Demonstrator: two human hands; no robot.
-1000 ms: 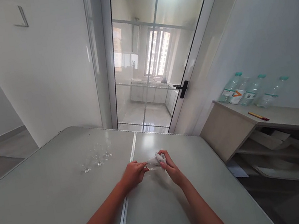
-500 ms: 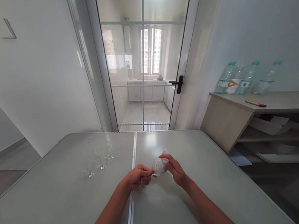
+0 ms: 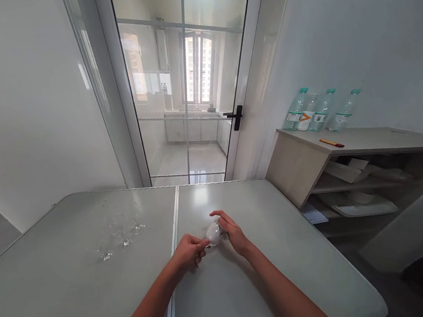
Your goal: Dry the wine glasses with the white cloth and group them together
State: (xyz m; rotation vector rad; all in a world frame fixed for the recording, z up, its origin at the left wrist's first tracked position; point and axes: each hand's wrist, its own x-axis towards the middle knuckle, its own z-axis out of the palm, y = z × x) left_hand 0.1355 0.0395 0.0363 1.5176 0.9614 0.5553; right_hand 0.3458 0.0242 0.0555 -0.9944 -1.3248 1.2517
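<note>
Over the middle of the table, both hands hold a clear rounded glass [image 3: 213, 233] that lies tilted on its side. My left hand [image 3: 189, 251] pinches its narrow end, which looks like a stem. My right hand [image 3: 234, 235] curls around the wide end, thumb and fingers on the bowl. Something whitish shows in or on the bowl; whether it is cloth, film or glare is unclear. To the left stand several transparent stemmed glasses [image 3: 125, 242], hard to make out against the tabletop.
The grey table [image 3: 78, 310] has a metal seam [image 3: 176, 213] running through it. Beyond it is a glass door [image 3: 180, 93] with a black handle [image 3: 236, 117]. On the right, a shelf unit [image 3: 304, 159] carries several plastic bottles [image 3: 323, 112] and a yellow-red stick [image 3: 331, 142].
The view has turned a little to the right, so everything sits further left. My right hand has shifted its fingers around the glass's wide end. My left hand keeps its pinch.
</note>
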